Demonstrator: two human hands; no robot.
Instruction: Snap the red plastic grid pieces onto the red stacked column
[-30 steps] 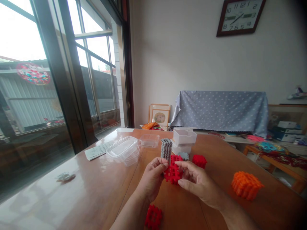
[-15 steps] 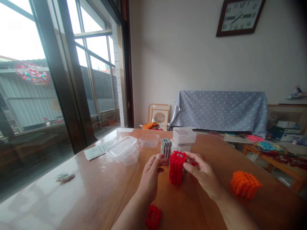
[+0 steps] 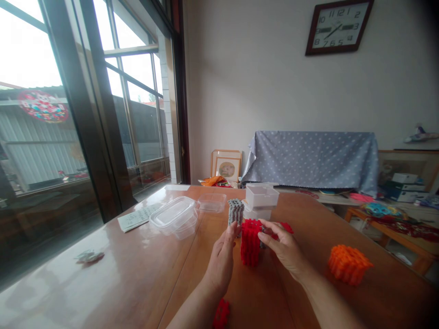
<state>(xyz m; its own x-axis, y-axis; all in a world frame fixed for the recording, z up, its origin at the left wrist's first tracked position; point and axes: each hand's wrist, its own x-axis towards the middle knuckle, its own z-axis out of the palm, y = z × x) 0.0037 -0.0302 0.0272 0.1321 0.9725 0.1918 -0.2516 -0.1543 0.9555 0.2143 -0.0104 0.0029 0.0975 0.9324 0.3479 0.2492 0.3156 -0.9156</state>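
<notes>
A big shiny brown bench [image 3: 151, 278] fills the low part of the view. On it sit see-through tubs [image 3: 176, 212], away from the hands. The left hand [image 3: 224, 256] is nearly flat, fingers up, just beside the left side of the red stack [image 3: 250, 249]. It holds nothing I can see. The right hand [image 3: 279, 242] has its thumb and fingertips at the stack's top right edge; I can't tell if they squeeze it. Off to the right sits a bumpy orange stack [image 3: 350, 265].

The red stack stands upright between the two hands. I can't tell if its bottom rests on the bench. It looks like plastic, so I guess it is light and stiff, and hard to break. The bumps should stop slipping, but the layers might come apart. The best hold is probably low, one hand each side.

A thinner grey stack [image 3: 236, 211] stands behind.
</notes>
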